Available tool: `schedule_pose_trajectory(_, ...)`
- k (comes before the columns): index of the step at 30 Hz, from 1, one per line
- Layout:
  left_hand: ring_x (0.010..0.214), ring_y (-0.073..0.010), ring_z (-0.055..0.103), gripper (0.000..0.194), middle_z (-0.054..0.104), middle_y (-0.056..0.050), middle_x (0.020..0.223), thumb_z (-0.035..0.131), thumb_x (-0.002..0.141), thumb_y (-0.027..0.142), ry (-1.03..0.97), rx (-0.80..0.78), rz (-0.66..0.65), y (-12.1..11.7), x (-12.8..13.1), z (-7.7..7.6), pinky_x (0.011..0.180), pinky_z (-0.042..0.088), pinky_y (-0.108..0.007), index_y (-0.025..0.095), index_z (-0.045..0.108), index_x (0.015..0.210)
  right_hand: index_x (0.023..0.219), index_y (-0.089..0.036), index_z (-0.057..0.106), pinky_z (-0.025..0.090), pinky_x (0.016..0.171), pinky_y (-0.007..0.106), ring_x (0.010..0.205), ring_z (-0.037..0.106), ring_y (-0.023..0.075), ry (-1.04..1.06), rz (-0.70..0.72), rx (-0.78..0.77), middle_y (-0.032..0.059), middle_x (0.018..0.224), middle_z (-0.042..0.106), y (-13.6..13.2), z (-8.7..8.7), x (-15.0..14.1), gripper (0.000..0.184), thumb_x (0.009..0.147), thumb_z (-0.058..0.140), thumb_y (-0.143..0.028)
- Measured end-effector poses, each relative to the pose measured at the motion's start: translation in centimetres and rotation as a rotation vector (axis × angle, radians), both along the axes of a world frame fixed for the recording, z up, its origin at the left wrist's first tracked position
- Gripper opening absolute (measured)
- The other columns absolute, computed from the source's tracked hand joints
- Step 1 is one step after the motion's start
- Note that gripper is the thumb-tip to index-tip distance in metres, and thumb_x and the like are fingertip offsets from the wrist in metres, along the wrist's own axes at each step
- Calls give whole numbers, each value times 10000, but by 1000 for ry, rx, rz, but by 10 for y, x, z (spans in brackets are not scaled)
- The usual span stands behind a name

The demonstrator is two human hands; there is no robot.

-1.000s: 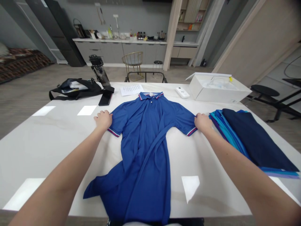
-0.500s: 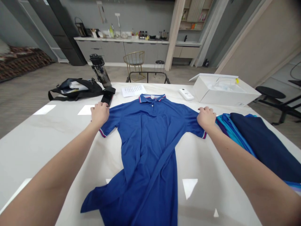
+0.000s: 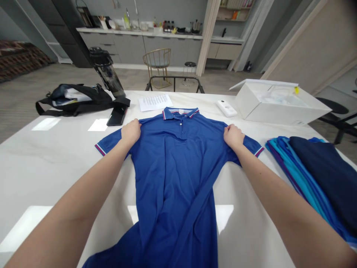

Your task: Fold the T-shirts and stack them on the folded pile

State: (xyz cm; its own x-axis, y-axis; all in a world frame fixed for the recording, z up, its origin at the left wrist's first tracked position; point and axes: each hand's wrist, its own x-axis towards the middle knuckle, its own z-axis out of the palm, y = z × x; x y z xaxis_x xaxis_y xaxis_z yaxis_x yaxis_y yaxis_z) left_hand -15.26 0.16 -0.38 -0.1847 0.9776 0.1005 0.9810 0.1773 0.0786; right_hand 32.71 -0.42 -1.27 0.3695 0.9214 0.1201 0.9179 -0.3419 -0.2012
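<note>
While a person's two bare arms reach forward across a white veined tabletop (image 3: 41, 167), the left hand (image 3: 131, 133) and right hand (image 3: 233, 136) close on the cloth at either shoulder of a blue polo shirt (image 3: 174, 178), fingers curled down and gripping the fabric, wrists level, elbows out of frame at 7 and 5 o'clock. The shirt lies spread face up at the tabletop's centre, its striped collar (image 3: 180, 112) at 12 o'clock, short sleeves out to 9 and 3 o'clock, its lower body running to 6 o'clock and past the bottom of the view. Nothing lies between the hands and the shirt. At 3 to 4 o'clock, just beyond the right sleeve, sits a folded stack of navy and turquoise garments (image 3: 311, 178). A white open box (image 3: 281, 104) stands at 2 o'clock beside a small white device (image 3: 226, 108). A sheet of printed paper (image 3: 154, 103) lies just past the collar at 12 o'clock. At 10 o'clock, a black phone (image 3: 117, 116) rests near a black bag (image 3: 74, 99) and a tall water bottle (image 3: 107, 70), with cabinets (image 3: 139, 48) and a gold chair (image 3: 157, 63) farther back
</note>
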Motion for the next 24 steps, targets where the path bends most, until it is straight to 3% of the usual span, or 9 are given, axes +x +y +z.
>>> schedule_pose_trajectory(6,1122,-351,662,353,708,-170,1188,357,1028,360,-34,79,34,28,-14,-8,923,489,-443,187,602,1215,1142,-180,599,426,955,518,1125,555,349,-5,70,-11,186,1159,667,36,-6,32,331,1025,348,-361)
schedule_pose_trajectory(11,1149,-356,627,356,680,-160,1231,365,1025,374,-42,62,-14,41,-15,-5,962,460,-467,210,611,1223,1140,-193,607,416,947,496,1130,541,341,-20,141,-19,179,1186,660,57,-1,43,303,1027,364,-335)
schedule_pose_trajectory(15,1257,-386,537,411,605,-195,1332,358,1026,387,12,141,-64,22,1,12,1031,417,-516,182,568,1314,1217,-170,595,389,989,522,1205,508,360,-90,168,39,198,1294,617,43,9,29,331,1027,396,-355)
schedule_pose_trajectory(19,1316,-375,493,418,578,-179,1376,378,1022,370,13,118,-232,6,24,30,1093,391,-517,191,567,1350,1314,-170,574,384,1019,527,1260,486,374,-91,222,101,211,1356,584,23,18,5,414,1025,421,-423)
schedule_pose_trajectory(21,1279,-348,541,407,593,-161,1371,410,1010,349,-41,76,-292,7,37,34,1077,428,-481,200,571,1352,1313,-193,596,426,996,498,1235,519,353,-25,267,75,191,1350,595,22,20,-8,407,1021,434,-427)
schedule_pose_trajectory(24,1194,-341,624,454,616,-161,1372,438,1000,337,-125,27,-269,20,58,31,1006,486,-467,223,507,1434,1335,-206,610,468,972,457,1200,562,322,60,295,60,172,1348,602,35,22,-29,414,1017,445,-414)
